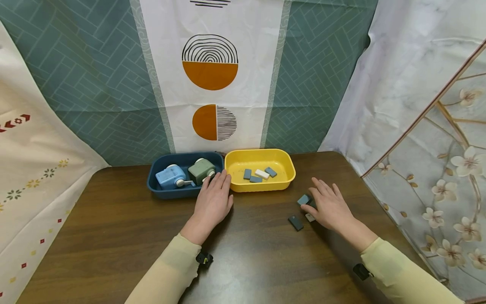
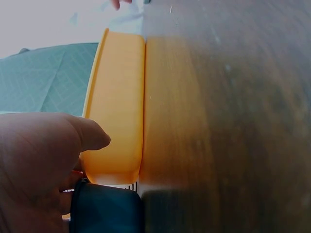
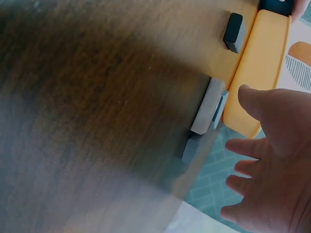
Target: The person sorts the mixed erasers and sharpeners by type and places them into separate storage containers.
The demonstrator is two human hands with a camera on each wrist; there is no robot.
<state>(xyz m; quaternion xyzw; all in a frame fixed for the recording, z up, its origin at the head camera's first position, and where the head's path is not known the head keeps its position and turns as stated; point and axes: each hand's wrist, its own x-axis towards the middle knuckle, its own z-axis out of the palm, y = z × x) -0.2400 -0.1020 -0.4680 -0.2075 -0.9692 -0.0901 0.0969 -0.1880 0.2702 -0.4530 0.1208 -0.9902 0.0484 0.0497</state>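
Small blocks point(image 1: 295, 222) loose on the brown table point(image 1: 114, 236), right hand point(image 1: 329, 207) flat over them with fingers spread and holding nothing, left hand point(image 1: 212, 200) resting open-fingered at the blue tray point(image 1: 155, 185), yellow tray point(image 1: 260, 169) beyond holding four more blocks.

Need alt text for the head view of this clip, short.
Two hands lie open on a dark wooden table: the left hand by a blue tray of two sharpeners, the right hand over loose small blocks near a yellow tray.
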